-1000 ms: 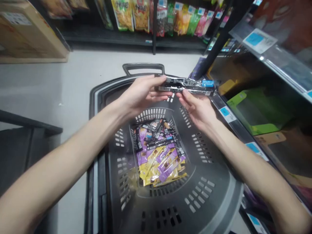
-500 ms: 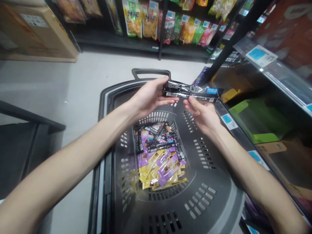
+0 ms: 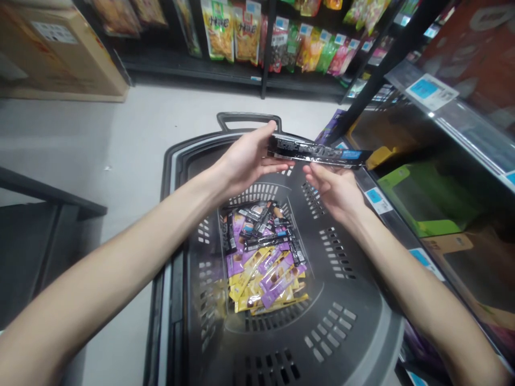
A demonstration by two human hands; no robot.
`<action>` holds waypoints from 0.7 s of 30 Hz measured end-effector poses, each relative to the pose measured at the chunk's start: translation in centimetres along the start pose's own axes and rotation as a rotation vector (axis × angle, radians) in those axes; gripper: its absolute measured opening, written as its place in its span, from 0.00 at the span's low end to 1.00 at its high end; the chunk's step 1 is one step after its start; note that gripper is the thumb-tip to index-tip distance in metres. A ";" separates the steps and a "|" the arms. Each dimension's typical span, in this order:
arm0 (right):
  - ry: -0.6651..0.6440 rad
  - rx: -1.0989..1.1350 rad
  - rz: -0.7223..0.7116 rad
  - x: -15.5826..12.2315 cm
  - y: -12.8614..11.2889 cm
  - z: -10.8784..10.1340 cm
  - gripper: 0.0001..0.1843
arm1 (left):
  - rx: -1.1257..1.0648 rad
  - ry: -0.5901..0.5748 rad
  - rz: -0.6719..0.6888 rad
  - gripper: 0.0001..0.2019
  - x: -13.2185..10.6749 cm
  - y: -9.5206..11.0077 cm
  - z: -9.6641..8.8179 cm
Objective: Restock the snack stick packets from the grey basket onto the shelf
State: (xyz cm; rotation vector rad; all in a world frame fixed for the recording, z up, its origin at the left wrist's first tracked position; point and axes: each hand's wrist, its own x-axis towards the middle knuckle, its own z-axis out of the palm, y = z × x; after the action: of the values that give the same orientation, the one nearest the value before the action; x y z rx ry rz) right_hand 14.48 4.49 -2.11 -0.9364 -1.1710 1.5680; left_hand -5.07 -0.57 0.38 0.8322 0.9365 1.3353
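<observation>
My left hand (image 3: 247,159) grips the left end of a bundle of long black snack packets (image 3: 317,154), held level above the far side of a grey shopping basket (image 3: 354,332). My right hand (image 3: 337,188) sits palm-up just under the bundle's middle, fingers curled loosely and touching its underside. At the basket's bottom lies a heap of yellow, purple and black stick packets (image 3: 263,257).
The basket's handle (image 3: 248,119) points away from me. A shelf unit (image 3: 442,161) with blue price tags and green and brown boxes runs along the right. Hanging snack bags (image 3: 277,37) fill the far shelf. A cardboard box (image 3: 60,53) stands at far left.
The view has shifted slightly. The bundle has tilted a little, its right end lower, and my right hand has dropped just below it.
</observation>
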 end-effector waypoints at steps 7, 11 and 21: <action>-0.018 0.100 -0.085 0.0 0.1 0.1 0.25 | 0.054 0.108 0.054 0.12 0.0 -0.1 0.2; -0.056 0.026 -0.121 -0.6 -0.2 0.5 0.21 | 0.065 0.161 0.122 0.12 0.3 -0.4 -0.1; -0.010 0.014 -0.062 0.6 0.0 -0.3 0.25 | 0.054 0.188 0.168 0.10 0.1 -0.2 0.5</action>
State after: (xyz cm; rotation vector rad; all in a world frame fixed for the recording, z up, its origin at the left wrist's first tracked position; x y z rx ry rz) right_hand 14.61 5.10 -2.22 -0.8761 -1.1842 1.5309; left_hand -4.53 -0.49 0.39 0.8520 1.0720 1.5597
